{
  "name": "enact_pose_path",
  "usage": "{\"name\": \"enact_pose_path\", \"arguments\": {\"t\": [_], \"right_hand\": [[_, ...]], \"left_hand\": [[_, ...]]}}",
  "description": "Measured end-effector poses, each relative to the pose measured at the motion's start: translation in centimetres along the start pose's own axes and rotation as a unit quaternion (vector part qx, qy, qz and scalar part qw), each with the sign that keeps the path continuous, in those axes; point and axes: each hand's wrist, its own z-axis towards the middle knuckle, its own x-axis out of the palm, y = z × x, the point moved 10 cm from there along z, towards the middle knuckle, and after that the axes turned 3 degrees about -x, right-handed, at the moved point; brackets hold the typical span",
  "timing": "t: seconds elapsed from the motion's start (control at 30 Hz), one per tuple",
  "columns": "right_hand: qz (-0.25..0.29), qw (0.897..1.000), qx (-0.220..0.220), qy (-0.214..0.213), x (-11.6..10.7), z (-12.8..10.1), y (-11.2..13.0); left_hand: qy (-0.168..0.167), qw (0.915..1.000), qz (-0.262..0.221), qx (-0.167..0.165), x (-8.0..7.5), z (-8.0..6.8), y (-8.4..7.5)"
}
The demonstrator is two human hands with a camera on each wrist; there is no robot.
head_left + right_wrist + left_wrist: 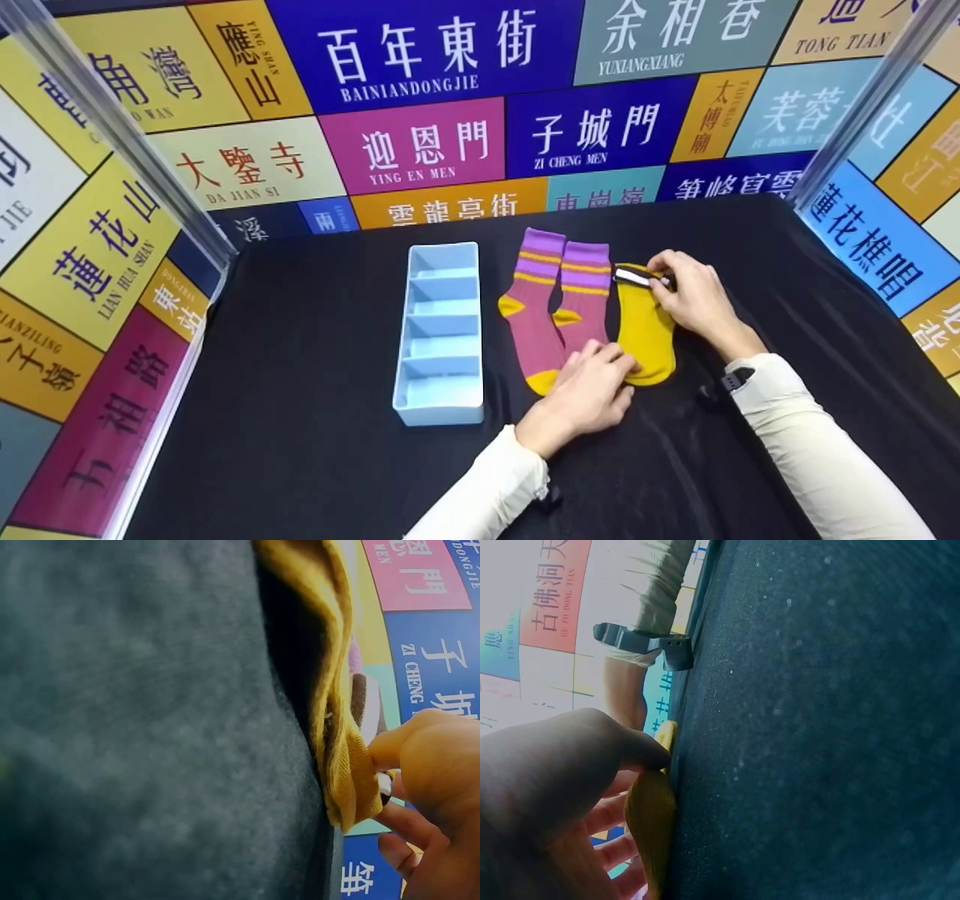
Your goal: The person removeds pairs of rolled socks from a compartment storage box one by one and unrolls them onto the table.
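Note:
A yellow sock (646, 337) with a dark and white band at its cuff lies on the black cloth. My right hand (694, 292) pinches it at the cuff end; in the right wrist view the yellow fabric (352, 776) rises at the thumb and fingers. My left hand (585, 390) is at the toe end, and the left wrist view has yellow knit (651, 821) between thumb and fingers. Just left lie two pink socks with purple-and-yellow striped cuffs, the left sock (536, 322) and the right sock (585, 300). My left hand covers the right one's toe.
A light blue box (442, 416) with several compartments in a row stands left of the socks. Black cloth (300, 390) covers the table. Panels printed with place names (420, 142) and clear corner posts (161, 165) border the back and sides.

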Motion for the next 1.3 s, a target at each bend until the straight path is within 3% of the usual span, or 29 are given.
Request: {"name": "enact_pose_path", "arguments": {"t": [0.27, 0.53, 0.77, 0.9, 1.1, 1.3], "right_hand": [[0.01, 0.999, 0.019, 0.027, 0.4, 0.0, -0.6], [-0.016, 0.999, 0.003, 0.035, 0.6, 0.6, -0.3], [-0.027, 0.998, 0.06, 0.021, 0.4, 1.1, -0.9], [-0.029, 0.995, 0.085, 0.034, 0.3, 1.5, -1.3], [-0.025, 0.994, 0.078, 0.073, 1.0, 1.9, -1.4], [-0.045, 0.996, 0.069, 0.041, 0.9, 2.1, -1.4]], "left_hand": [[-0.004, 1.0, 0.0, 0.0, 0.1, 0.0, 0.0], [0.004, 1.0, -0.002, -0.005, 0.1, 0.0, 0.2], [0.001, 1.0, -0.003, -0.003, 0.1, 0.0, 0.2], [0.001, 1.0, -0.005, -0.003, 0.2, 0.0, 0.1], [0.003, 1.0, -0.006, -0.004, 0.2, 0.0, 0.1], [0.006, 0.9999, -0.007, -0.005, 0.2, 0.0, 0.1]]}}
